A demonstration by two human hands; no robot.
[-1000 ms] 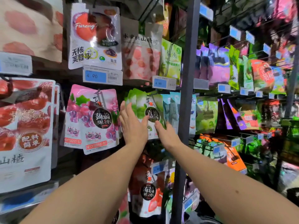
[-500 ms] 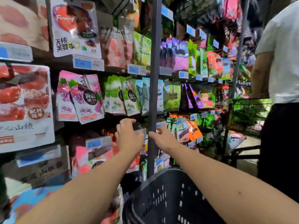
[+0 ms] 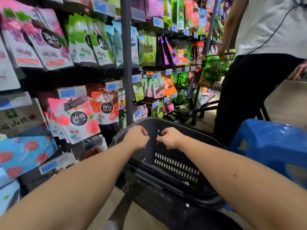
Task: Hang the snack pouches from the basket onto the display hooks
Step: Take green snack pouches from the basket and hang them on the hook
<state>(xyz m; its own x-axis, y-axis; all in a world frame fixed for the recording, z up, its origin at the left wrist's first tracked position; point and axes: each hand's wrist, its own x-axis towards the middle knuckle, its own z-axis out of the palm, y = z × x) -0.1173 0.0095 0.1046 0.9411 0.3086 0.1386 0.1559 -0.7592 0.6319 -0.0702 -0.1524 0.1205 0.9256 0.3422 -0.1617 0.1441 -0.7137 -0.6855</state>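
Black basket [image 3: 176, 165] beneath curled, empty hands [image 3: 136, 138] [image 3: 169, 137].

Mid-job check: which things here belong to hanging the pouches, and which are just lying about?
Job: black basket; left hand and right hand, both empty over it; green pouches hanging on the display.
Lying about: blue plastic stool; another person; wire cart; grey upright post.
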